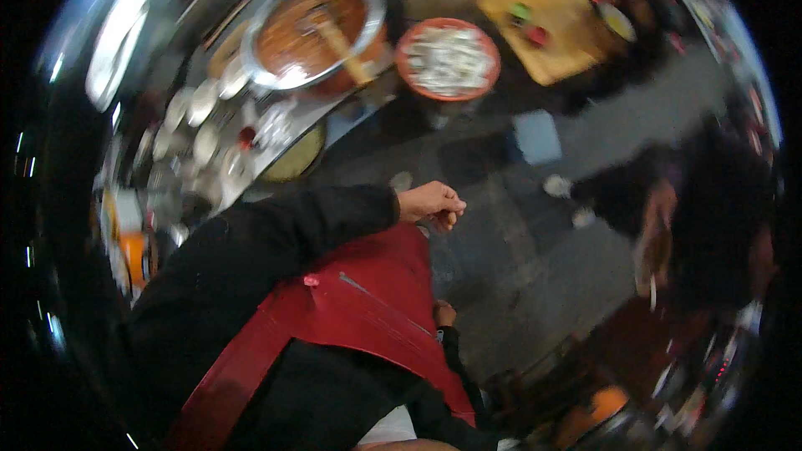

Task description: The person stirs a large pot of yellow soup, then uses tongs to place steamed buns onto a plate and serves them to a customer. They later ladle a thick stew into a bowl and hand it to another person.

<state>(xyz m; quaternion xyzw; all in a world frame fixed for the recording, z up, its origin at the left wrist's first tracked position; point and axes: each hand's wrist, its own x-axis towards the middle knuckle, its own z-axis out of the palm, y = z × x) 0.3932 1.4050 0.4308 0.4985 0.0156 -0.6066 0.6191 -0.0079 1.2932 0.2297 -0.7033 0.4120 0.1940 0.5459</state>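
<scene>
My left hand point(435, 203) is out in front of the red apron point(369, 282), its fingers curled together with nothing visible in them. Lower down, beside the apron's edge, my right hand point(445, 313) shows only in part; its fingers and any contents cannot be made out. Beyond the left hand, a large metal basin point(378, 12) holds reddish-brown food, with a wooden-handled tool point(341, 50) resting across its rim. To its right is a red-rimmed bowl point(495, 69) full of pale pieces. A yellow cutting board point(551, 62) bears small green and red items.
Several pale bowls point(203, 103) and a clear plastic bag point(276, 125) crowd the counter at the left, near a round container of yellowish contents point(294, 160). A light blue stool or box point(537, 136) stands on the dark floor. Another person point(708, 219) in dark clothes is at the right.
</scene>
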